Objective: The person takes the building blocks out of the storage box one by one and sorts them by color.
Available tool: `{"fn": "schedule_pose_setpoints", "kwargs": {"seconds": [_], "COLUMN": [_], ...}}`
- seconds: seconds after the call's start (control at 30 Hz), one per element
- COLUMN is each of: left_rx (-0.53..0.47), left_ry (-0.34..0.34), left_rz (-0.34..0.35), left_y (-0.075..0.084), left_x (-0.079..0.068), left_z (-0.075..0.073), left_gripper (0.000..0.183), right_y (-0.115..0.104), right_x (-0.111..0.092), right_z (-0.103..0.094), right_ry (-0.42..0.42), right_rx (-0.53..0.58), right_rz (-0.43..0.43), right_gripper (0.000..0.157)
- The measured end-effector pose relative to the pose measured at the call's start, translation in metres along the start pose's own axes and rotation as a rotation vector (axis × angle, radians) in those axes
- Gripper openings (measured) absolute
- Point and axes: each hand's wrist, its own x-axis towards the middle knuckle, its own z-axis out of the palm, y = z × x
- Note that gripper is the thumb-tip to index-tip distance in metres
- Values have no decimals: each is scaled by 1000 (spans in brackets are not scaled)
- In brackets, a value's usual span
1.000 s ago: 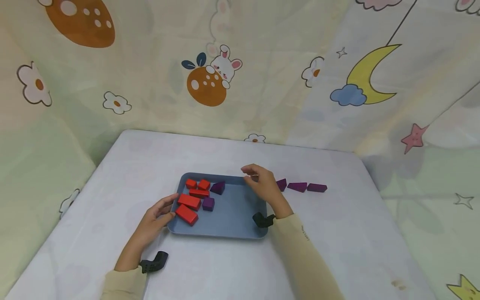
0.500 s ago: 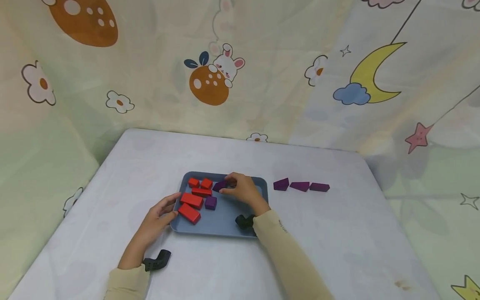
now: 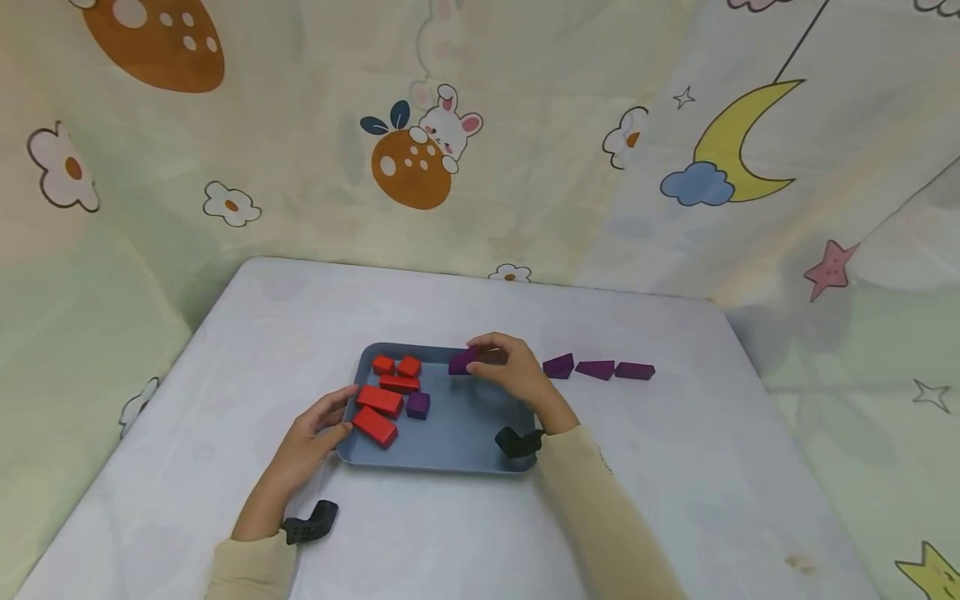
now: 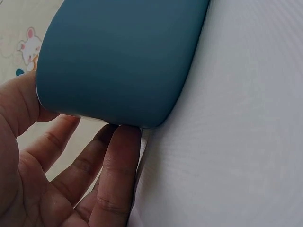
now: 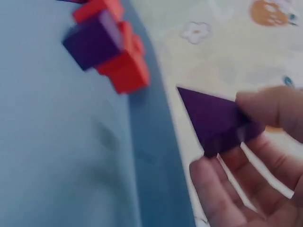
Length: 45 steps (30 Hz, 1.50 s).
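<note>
While the left hand (image 3: 309, 437) is apart, the right hand (image 3: 517, 371) pinches a purple block (image 5: 213, 116).

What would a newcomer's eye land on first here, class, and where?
Probably the five bright red blocks, clustered at the left side of the blue-grey tray. Next, perhaps, the purple piece pinched by the right hand near the tray's far rim, then the yellow moon printed at upper right.

Near the edge of the blue tray (image 5: 154, 165), we pinch a pointed purple block (image 5: 210, 116) in our right hand (image 5: 258, 184); by that edge sit red blocks (image 5: 129, 73) and a boxy purple block (image 5: 93, 41), with patterned cloth (image 5: 218, 61) beyond.
</note>
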Motion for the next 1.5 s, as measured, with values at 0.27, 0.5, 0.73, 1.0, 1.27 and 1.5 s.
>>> {"fn": "schedule_pose_setpoints", "kwargs": {"seconds": [0.27, 0.5, 0.73, 1.0, 1.27, 1.5], "left_rx": [13, 28, 28, 45, 47, 38], "left_ry": [-3, 2, 0, 0, 3, -4], "left_rz": [15, 13, 6, 11, 16, 18], "left_y": [-2, -1, 0, 1, -1, -3], "left_x": [2, 0, -2, 0, 2, 1], "left_z": [1, 1, 2, 2, 0, 0], "left_gripper": [58, 58, 58, 58, 57, 58], "right_y": [18, 40, 67, 100, 116, 128], "right_x": [-33, -65, -88, -101, -110, -114], "right_z": [-72, -130, -174, -217, -232, -232], "right_ry": [40, 158, 330, 467, 492, 436], "right_rx": [61, -31, -147, -214, -300, -295], "right_rz": [-20, -12, -38, -55, 150, 270], "right_gripper": [45, 44, 43, 40, 42, 45]}}
